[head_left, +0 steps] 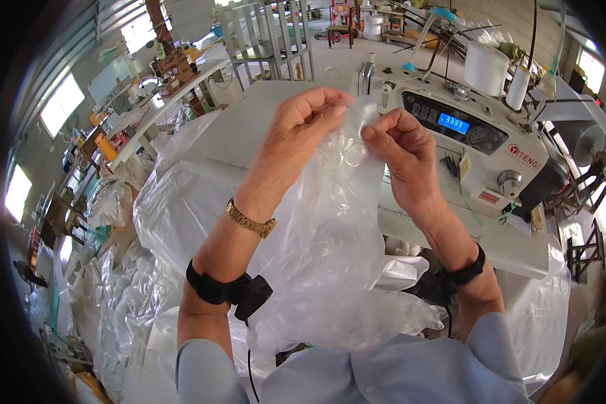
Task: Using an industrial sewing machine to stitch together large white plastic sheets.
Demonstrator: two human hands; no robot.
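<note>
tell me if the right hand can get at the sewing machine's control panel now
Probably yes: the right hand appears close beside the control panel, with nothing visible blocking the way, though it pinches the clear plastic film, which it would likely need to release.

- Clear plastic film (340, 178), thin and glossy, hangs mid-frame in my head view, crinkled and catching light.
- Its upper end is raised, at the fingertips of the left hand (311, 120) and right hand (407, 139).
- Below, I see loose, cloudy folds.
</note>
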